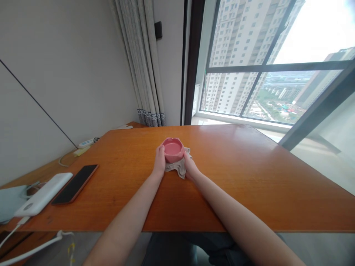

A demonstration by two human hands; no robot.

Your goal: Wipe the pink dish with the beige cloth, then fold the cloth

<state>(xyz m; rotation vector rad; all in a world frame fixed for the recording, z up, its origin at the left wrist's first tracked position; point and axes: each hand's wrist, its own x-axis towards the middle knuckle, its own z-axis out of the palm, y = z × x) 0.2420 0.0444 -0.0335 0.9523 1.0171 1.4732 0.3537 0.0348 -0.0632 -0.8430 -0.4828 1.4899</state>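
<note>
A pink ashtray with a notched rim is held between my two hands over the middle of the wooden table. My left hand grips its left side, thumb near the rim. On the other side, my right hand is closed on a grey-beige cloth and presses it against the ashtray's right wall. The cloth hangs in folds below and behind the ashtray. Fingers of both hands are partly hidden underneath. The inside of the ashtray faces me and holds nothing visible.
On the table's left lie a dark-screened phone and a white power bank with a cable plugged in. A power strip sits by the wall. A curtain and a large window stand behind the table.
</note>
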